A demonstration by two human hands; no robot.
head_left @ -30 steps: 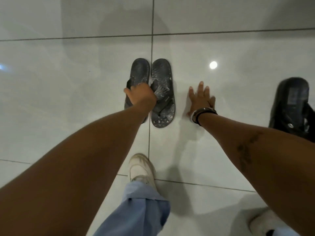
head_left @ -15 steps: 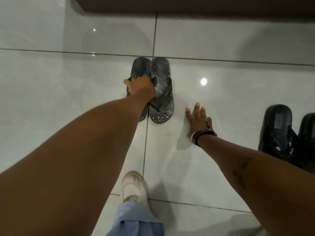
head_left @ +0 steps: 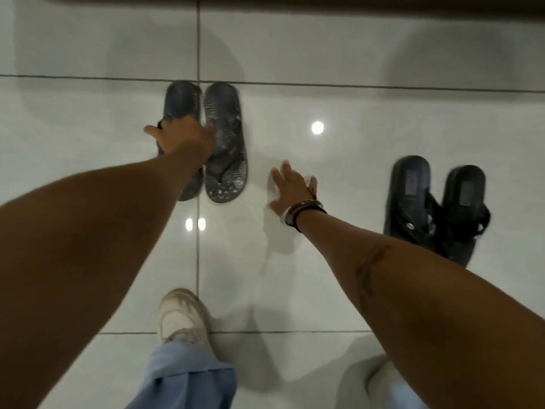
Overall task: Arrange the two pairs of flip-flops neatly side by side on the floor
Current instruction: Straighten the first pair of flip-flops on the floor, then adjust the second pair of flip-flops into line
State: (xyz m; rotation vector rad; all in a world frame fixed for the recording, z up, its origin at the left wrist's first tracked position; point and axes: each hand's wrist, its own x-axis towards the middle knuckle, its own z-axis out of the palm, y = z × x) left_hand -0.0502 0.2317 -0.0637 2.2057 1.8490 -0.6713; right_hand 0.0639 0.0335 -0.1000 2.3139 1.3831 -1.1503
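Observation:
A grey patterned pair of flip-flops (head_left: 225, 113) lies side by side on the white tiles, its far ends close to a cross joint. My left hand (head_left: 182, 140) rests on the pair's straps, fingers curled down onto them and thumb sticking out to the left; it hides the middle of the left flip-flop (head_left: 180, 98). My right hand (head_left: 292, 187) lies flat on the floor just right of the grey pair's near end, fingers apart, holding nothing. A black pair of flip-flops (head_left: 410, 184) lies further right, its two halves close together and slightly staggered.
My white shoe (head_left: 182, 317) and blue trouser leg (head_left: 188, 379) stand below the grey pair; the other shoe (head_left: 380, 379) shows at the lower right. A dark skirting edge (head_left: 295, 1) runs along the top. Bare tile separates the two pairs.
The grey pair has slid away from me up to the cross joint under my left hand. My right hand stays flat on the tile. The black pair has come fully into view.

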